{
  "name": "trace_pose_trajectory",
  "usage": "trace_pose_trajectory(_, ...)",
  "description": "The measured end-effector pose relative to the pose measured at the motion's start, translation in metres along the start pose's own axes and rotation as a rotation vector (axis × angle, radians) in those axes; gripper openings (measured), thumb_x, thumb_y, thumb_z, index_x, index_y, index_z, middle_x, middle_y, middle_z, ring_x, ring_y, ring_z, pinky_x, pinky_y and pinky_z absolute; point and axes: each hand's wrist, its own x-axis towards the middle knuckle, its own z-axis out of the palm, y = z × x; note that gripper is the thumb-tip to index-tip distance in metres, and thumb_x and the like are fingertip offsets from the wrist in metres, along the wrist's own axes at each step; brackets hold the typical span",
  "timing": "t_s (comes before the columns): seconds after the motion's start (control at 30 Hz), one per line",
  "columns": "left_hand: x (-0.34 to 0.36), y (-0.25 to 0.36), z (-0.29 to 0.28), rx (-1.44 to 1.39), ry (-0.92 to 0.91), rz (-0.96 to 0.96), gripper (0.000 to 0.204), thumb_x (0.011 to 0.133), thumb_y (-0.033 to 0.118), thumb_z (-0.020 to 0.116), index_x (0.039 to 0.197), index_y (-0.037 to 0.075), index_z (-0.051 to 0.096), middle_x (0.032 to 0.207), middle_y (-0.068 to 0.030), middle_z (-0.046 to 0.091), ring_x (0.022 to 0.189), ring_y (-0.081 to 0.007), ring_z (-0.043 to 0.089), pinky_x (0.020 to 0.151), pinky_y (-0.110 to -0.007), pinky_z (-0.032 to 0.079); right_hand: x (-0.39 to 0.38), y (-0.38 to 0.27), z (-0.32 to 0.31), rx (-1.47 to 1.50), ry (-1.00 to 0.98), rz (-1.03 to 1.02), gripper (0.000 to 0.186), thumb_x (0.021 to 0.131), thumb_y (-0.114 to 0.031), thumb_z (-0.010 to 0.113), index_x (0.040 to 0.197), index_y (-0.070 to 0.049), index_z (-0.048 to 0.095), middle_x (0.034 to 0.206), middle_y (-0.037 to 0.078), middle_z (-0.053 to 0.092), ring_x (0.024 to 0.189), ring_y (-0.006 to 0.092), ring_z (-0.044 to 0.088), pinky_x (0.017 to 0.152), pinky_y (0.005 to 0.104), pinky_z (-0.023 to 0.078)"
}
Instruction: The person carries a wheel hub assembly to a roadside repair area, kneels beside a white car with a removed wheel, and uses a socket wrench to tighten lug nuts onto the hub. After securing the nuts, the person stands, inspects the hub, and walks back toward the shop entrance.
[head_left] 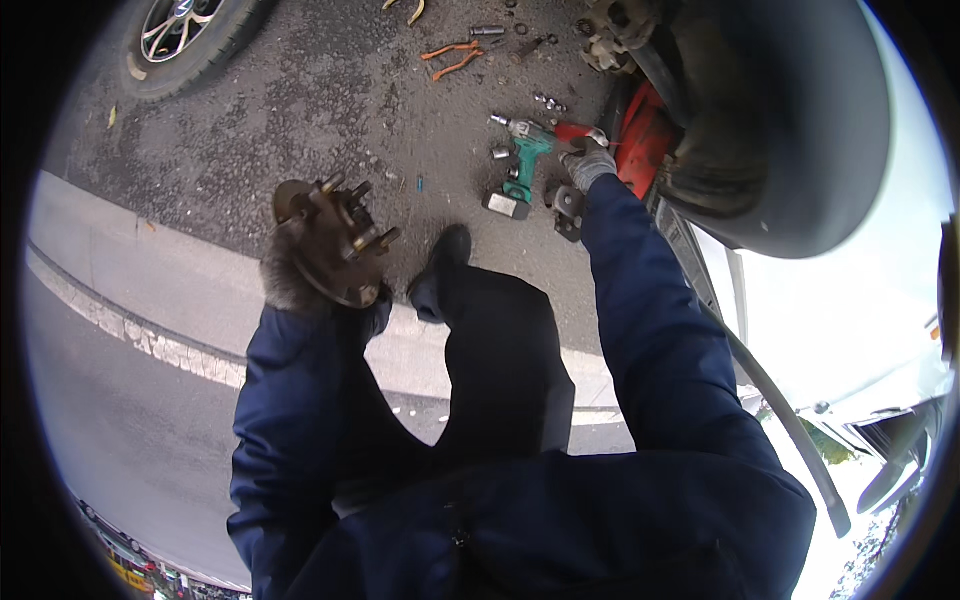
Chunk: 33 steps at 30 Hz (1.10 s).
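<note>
My left hand (288, 272), in a grey glove, grips a rusty wheel hub (335, 240) with several studs sticking out of its flange. My right hand (592, 168), also gloved, reaches low over the ground beside the car. Its fingers are curled, and what they hold is hard to make out. Right by them lies a red-handled tool (578, 132) with a shiny end. A green cordless impact wrench (527, 160) lies left of that hand, its battery towards me. A dark metal part (567, 210) sits just below the hand.
A red jack (645, 140) stands under the raised car's wheel arch (740, 190). Orange-handled pliers (455, 57), sockets (500, 153) and small hardware (549, 102) are scattered on the asphalt. A removed wheel (190, 40) lies far left. A kerb (140, 240) runs across behind my foot.
</note>
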Motion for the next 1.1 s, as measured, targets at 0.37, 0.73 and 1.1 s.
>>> trace_pose_trajectory(0.37,0.053,0.043,-0.062,0.339,0.203,0.283,0.06,0.081,0.034,0.05,0.128,0.0,0.036,0.124,-0.0177,0.046,0.113,-0.0305,0.047,0.097,-0.045,0.037,0.171,-0.02,0.086,-0.158,0.051,0.084,0.065,0.075,-0.034,0.057,0.13,-0.006,0.037,0.118,0.019,0.053,0.112,0.0321,0.05,0.095,0.0381,0.039)
trace_pose_trajectory(0.73,0.07,0.04,-0.061,0.439,0.133,0.302,0.051,0.084,0.028,0.05,0.123,-0.004,0.04,0.118,-0.0177,0.052,0.106,-0.0287,0.053,0.092,-0.043,0.043,0.212,-0.009,0.111,-0.079,0.033,0.199,0.083,0.074,-0.054,0.055,0.136,-0.006,0.027,0.134,0.023,0.036,0.122,0.0358,0.039,0.101,0.0405,0.033)
trace_pose_trajectory(1.1,0.077,0.028,-0.06,0.465,0.248,0.397,0.058,0.082,0.031,0.051,0.126,-0.003,0.037,0.12,-0.0186,0.05,0.107,-0.0299,0.052,0.094,-0.044,0.041,0.248,0.01,0.139,-0.169,0.194,0.069,0.053,0.073,-0.039,0.06,0.116,-0.009,0.053,0.117,0.021,0.053,0.108,0.0345,0.052,0.092,0.0392,0.042)
